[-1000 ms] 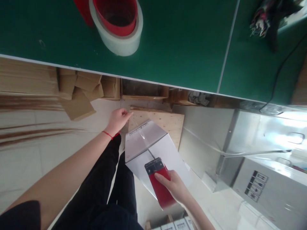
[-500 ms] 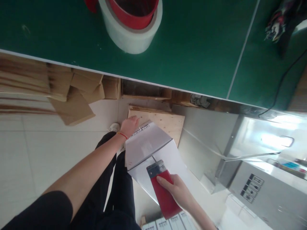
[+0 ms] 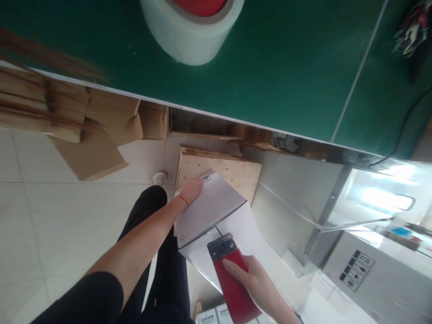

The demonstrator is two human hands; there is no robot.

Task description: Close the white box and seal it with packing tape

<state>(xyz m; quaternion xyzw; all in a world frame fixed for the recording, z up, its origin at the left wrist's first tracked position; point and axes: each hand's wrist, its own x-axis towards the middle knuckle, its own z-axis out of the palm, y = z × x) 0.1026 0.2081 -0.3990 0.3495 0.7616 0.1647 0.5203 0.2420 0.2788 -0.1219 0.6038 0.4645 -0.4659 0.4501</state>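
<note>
My right hand is wrapped around a red tape dispenser with a dark metal front plate. The dispenser's metal end is over the seam of a white carton, tilted in front of my legs. My left hand, with a red string at the wrist, lies on the carton's upper left face, covering part of its printed symbols. Its fingers look laid flat, though the tips are hard to make out. Beneath the carton's far end is a plywood board.
A green worktable crosses the top, bearing a large roll of clear tape. Folded brown cardboard sticks out below its edge. A large white carton stands at right. Several small boxes sit at the bottom.
My left hand has moved from the carton's left edge onto its face, now covering most of the symbols. The dispenser has shifted slightly down and right in view. The camera has moved a little.
</note>
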